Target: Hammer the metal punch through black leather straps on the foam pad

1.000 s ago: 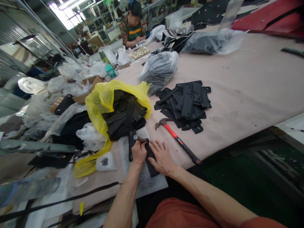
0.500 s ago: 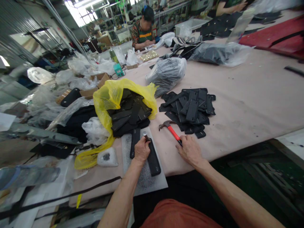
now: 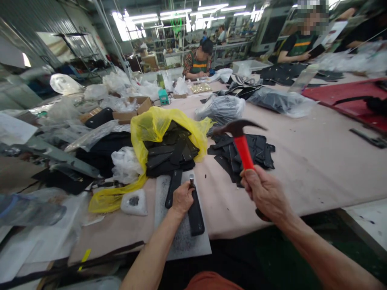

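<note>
My right hand [image 3: 266, 193] grips the red handle of a hammer [image 3: 240, 139] and holds it raised above the table, head up. My left hand [image 3: 182, 198] is closed round a small metal punch [image 3: 191, 181] that stands upright on a black strap piece [image 3: 195, 213]. That piece lies on a white cutting slab [image 3: 181, 245] at the table's near edge. A second black strap piece [image 3: 173, 187] lies just left of my left hand on the same slab.
A yellow bag [image 3: 151, 125] of black pieces sits behind the slab, and a loose pile of black pieces [image 3: 260, 151] lies to its right. Plastic bags and boxes crowd the left. Other people work at the far end of the pink table [image 3: 317, 161].
My right hand left the strap piece, took hold of the hammer on the table and lifted it into the air. My left hand stayed on the punch. The camera tilted up.
</note>
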